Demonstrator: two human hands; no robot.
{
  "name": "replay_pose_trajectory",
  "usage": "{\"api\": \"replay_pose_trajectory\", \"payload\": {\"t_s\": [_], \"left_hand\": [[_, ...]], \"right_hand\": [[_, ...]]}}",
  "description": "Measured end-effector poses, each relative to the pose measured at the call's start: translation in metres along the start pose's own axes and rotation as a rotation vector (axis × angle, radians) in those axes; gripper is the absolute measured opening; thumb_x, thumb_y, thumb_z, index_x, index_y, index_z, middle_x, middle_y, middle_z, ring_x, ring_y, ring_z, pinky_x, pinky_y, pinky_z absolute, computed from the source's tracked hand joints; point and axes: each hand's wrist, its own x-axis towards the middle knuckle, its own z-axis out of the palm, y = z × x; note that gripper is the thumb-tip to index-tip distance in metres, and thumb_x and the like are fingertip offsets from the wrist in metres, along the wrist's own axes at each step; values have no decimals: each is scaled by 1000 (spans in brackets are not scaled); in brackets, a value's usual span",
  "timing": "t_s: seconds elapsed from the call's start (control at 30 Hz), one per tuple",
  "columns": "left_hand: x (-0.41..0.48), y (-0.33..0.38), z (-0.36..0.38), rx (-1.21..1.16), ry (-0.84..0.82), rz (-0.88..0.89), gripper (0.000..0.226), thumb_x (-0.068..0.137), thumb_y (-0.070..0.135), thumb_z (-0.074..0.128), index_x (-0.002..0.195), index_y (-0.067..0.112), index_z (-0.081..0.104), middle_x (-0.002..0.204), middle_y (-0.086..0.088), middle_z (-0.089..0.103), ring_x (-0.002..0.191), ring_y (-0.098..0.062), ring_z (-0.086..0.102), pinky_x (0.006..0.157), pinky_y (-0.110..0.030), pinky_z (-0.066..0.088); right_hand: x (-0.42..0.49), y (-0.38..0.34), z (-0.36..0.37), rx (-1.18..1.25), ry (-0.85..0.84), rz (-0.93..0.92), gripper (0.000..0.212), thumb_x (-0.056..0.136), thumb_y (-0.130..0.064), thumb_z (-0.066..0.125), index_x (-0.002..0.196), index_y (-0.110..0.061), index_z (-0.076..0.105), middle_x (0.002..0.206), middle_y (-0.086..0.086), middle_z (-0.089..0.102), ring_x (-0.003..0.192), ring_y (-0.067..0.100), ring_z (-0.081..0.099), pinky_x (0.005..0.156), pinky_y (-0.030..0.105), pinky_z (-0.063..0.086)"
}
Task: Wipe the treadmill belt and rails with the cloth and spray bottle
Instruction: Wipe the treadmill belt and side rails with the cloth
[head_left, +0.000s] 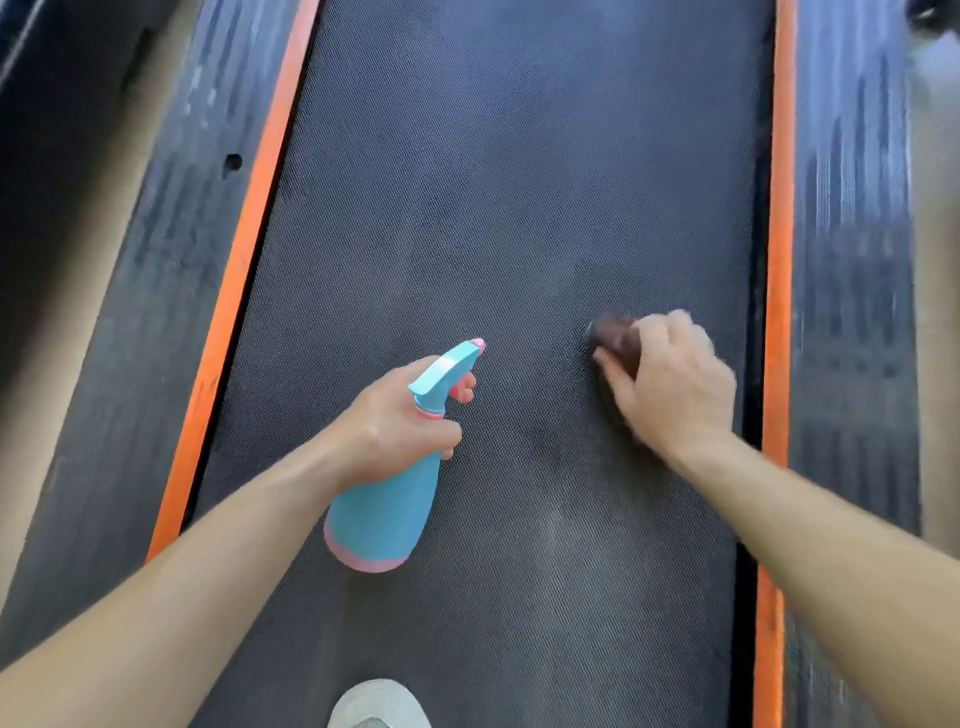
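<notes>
The dark, finely woven treadmill belt (493, 182) fills the scene beneath you, running away from you between two orange strips, one on the left (249, 249) and one on the right (782, 208), with a scuffed black left rail (156, 260) and right rail (852, 260) outside them. Your left hand (395, 426) is wrapped round the neck of the blue spray bottle (384, 509), thumb across the near side and fingers curled round the far side. The bottle's pink-banded base hangs below and behind your grip, above the belt, and the pink-tipped nozzle (478, 344) points up and forward past your knuckles. Your right hand (675, 384) is blurred. Its fingers curl over a dark brownish cloth (615, 338) and hold it down on the belt. Most of the cloth is hidden under your palm, and only a bunched end sticks out ahead of your fingertips, towards the bottle. The cloth grip sits near the right orange strip and well apart from the bottle grip, with bare belt between the two. Behind both grips, near the bottom edge, the toe of a pale shoe (379, 704) rests on the belt. A small dark hole (232, 162) marks the left rail, well ahead of your bottle hand.
</notes>
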Motion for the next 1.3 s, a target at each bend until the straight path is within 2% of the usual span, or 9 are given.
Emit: {"api": "replay_pose_trajectory", "payload": {"t_s": [0.1,0.27,0.43,0.53,0.77,0.9,1.17,1.23,1.3], "left_hand": [[2,-5,-3,22,2,8,54,78,2,70,124,31,66,115,12,71,81,2,64,66,-4,46],[8,-9,-13,56,29,-3,53,77,2,71,121,31,66,113,15,70,92,-5,64,73,-16,49],[13,-2,-17,56,56,2,52,76,5,73,121,31,67,113,13,71,88,-3,64,72,-13,48],[15,6,-16,11,75,19,49,80,-2,71,119,28,68,112,11,71,70,9,60,60,-2,42],[7,-8,-21,-55,66,-7,49,80,-2,70,111,37,69,113,13,72,74,-3,70,73,-20,48],[6,-16,-26,-2,79,-33,54,78,4,71,120,38,68,112,14,72,83,-3,67,77,-23,50],[-6,-19,-26,-28,115,-60,47,80,2,70,117,30,69,112,7,73,65,7,64,59,-5,44],[-13,-22,-25,-52,104,-62,51,80,2,69,119,34,68,113,11,72,67,5,65,63,-9,45],[-20,-29,-26,-39,93,-67,50,80,3,70,115,39,67,111,16,71,70,7,62,64,-8,44]], "right_hand": [[65,3,3,94,-59,195,55,94,-61,52,115,-10,54,119,15,52,112,39,54,84,50,50],[96,-27,11,141,-83,287,55,96,-61,47,118,-11,53,124,13,51,116,35,52,86,50,48],[-31,-84,8,116,-122,-291,40,89,-55,59,95,-16,54,94,6,54,83,30,57,55,40,48],[-78,-93,6,117,-282,-600,36,86,-54,61,92,-19,54,91,2,54,81,28,57,54,39,47],[71,-33,5,33,-141,38,51,94,-58,53,116,-12,52,118,13,54,109,37,55,79,47,51],[89,-50,11,121,-122,137,51,96,-55,53,120,-10,52,122,14,53,111,38,54,82,50,50],[-90,-99,12,158,-226,-753,34,89,-48,61,92,-17,50,90,5,52,78,29,54,52,40,45],[-76,-88,10,103,-229,-789,37,90,-54,53,91,-17,52,91,5,54,79,30,56,53,39,46],[-33,-76,11,17,-158,-586,43,90,-57,48,94,-15,55,95,8,56,84,33,58,57,41,50]]}}
